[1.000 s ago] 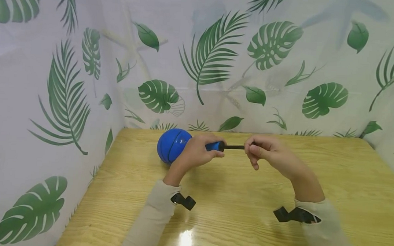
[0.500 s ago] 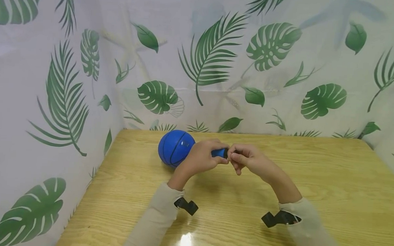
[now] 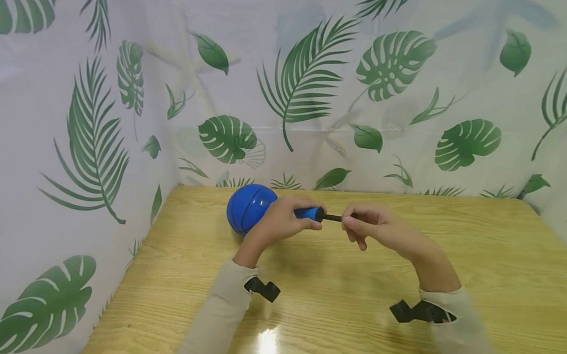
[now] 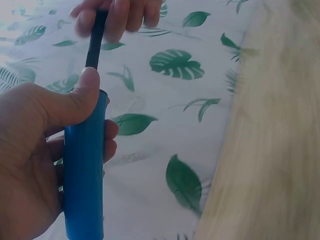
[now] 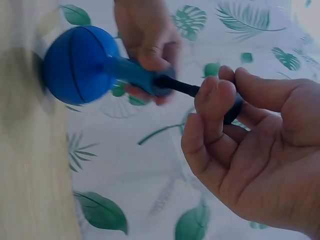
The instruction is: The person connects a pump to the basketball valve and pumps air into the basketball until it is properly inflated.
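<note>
A blue ball (image 3: pixel 246 209) with black seam lines, like a small basketball, sits on the table at the back left. From its right side runs a hand pump (image 4: pixel 84 175), a blue barrel with a black plunger rod (image 3: pixel 332 217). My left hand (image 3: pixel 281 219) grips the barrel, thumb near its open end, and overlaps the ball in the head view. My right hand (image 3: pixel 381 229) pinches the black end of the rod between thumb and fingers, a short length of rod showing between the hands. In the right wrist view the barrel's far end meets the ball (image 5: pixel 77 65).
The wood-grain table (image 3: pixel 335 306) stretches in front of both arms. Behind it and at the left hang white leaf-print sheets (image 3: pixel 315 94). Each sleeve carries a black wrist camera, one at the left (image 3: pixel 263 289) and one at the right (image 3: pixel 422 312).
The right hand pushed the rod into the barrel until the hands met half a second ago, then drew it partway out to the right. The left hand and ball shifted only slightly.
</note>
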Demonstrator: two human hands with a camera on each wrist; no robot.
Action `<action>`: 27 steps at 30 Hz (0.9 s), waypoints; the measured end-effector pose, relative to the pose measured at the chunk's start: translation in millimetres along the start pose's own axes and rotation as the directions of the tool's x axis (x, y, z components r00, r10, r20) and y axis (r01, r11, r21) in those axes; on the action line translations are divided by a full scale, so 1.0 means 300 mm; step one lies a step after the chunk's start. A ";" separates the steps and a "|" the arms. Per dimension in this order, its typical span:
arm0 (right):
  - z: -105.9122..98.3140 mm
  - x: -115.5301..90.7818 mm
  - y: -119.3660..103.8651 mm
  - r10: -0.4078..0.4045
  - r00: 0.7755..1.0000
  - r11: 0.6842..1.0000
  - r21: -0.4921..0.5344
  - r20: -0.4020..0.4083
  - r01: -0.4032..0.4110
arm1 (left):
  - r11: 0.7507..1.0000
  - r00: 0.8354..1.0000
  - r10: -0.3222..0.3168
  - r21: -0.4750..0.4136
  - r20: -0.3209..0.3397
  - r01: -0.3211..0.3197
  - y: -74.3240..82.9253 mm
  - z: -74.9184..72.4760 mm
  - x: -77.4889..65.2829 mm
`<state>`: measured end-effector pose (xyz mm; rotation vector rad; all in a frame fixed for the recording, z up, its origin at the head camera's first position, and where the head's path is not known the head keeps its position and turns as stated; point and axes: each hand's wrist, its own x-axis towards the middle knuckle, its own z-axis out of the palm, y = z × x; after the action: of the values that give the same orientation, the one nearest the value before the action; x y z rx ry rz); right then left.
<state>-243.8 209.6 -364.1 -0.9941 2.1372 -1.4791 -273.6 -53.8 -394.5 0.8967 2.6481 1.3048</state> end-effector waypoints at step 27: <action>0.095 0.085 0.091 0.063 0.988 0.997 0.052 -0.141 -0.057 | 0.978 0.995 0.089 0.192 -0.040 -0.079 0.016 0.075 0.017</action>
<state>-252.7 178.1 -397.6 -0.8226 2.1976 -1.6079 -268.9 -32.8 -404.5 1.0228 2.8400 1.1169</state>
